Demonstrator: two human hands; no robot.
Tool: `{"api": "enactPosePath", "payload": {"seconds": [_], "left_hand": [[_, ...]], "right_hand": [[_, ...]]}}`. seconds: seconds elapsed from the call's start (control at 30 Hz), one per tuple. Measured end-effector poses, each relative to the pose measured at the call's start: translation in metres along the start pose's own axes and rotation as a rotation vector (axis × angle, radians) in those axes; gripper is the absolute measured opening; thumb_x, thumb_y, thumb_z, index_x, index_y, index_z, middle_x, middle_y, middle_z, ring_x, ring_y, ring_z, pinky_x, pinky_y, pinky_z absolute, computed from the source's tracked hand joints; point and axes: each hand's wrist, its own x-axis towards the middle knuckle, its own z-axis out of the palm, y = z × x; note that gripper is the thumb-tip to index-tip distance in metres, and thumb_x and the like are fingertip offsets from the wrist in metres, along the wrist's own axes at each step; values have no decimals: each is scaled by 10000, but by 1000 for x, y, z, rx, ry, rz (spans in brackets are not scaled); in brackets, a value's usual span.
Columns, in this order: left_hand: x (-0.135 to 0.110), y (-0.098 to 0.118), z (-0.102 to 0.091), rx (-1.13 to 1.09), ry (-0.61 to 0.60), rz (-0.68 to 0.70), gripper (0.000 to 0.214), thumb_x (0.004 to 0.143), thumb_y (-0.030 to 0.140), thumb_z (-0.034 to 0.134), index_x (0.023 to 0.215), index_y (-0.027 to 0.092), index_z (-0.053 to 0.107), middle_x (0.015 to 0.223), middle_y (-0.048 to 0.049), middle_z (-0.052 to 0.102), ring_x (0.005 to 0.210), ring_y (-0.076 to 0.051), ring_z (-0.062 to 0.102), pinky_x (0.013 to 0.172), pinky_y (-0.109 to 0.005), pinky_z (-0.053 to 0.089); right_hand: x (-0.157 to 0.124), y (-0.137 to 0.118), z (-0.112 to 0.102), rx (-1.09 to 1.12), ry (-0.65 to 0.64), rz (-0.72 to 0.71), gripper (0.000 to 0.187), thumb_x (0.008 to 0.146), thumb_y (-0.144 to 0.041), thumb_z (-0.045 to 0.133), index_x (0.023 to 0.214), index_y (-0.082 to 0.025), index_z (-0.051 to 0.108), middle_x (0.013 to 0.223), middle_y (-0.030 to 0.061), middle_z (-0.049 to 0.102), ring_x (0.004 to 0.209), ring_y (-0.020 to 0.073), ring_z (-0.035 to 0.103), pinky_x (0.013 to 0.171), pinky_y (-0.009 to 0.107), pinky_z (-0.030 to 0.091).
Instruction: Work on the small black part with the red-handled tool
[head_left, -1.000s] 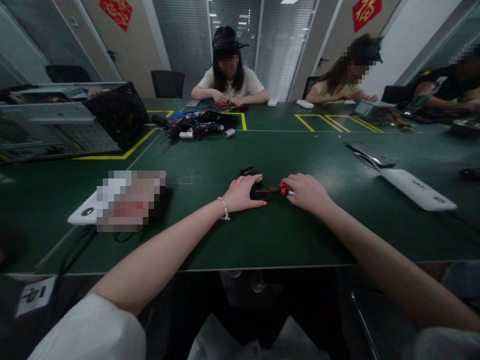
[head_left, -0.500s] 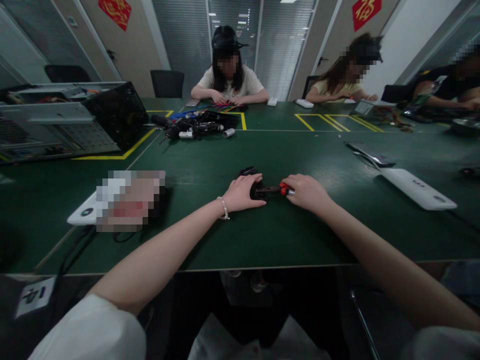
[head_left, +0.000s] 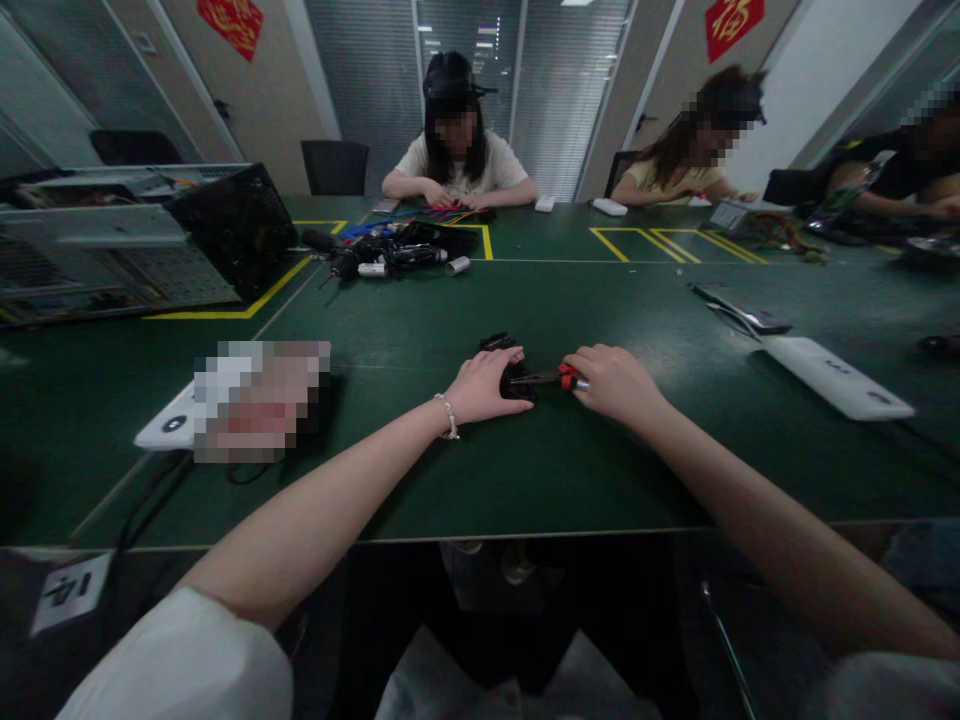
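Observation:
My left hand point(head_left: 484, 388) is wrapped round a small black part point(head_left: 517, 388) on the green table, thumb on the near side and fingers on the far side. The hand covers much of it, and its kind cannot be made out. My right hand point(head_left: 616, 382) grips pliers point(head_left: 568, 377) with red handles. Their dark metal jaws point left and reach to the black part between my left thumb and fingers. Whether the jaws are closed on it is too small to tell. Another black piece point(head_left: 496, 342) lies just beyond my left fingers.
An open computer case point(head_left: 135, 250) stands at the left. A white power bank point(head_left: 832, 378) lies at the right, another point(head_left: 165, 428) at the left beside a blurred patch. Black cables and a drill point(head_left: 345, 262) lie farther back. Several people sit across the green table point(head_left: 570, 480).
Almost nothing differs. My right hand has shifted very slightly; the pliers stay at the black part in my left hand.

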Motion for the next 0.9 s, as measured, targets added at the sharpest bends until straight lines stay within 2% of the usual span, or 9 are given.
{"api": "enactPosePath", "payload": {"seconds": [0.33, 0.9], "left_hand": [[1, -1, 2, -7, 8, -6, 738, 687, 492, 680, 1311, 199, 415, 1325, -87, 512, 1242, -318, 430, 1004, -479, 367], [0, -1, 2, -5, 11, -7, 733, 690, 489, 680, 1315, 217, 411, 1328, -85, 506, 1252, -315, 421, 1007, -483, 359]], "right_hand": [[1, 6, 9, 79, -10, 6, 296, 781, -224, 499, 1021, -133, 645, 954, 93, 659, 821, 216, 568, 705, 317, 393], [1, 1, 2, 8, 0, -7, 306, 787, -218, 496, 1039, -116, 637, 957, 108, 645, 831, 228, 546, 710, 331, 375]]}}
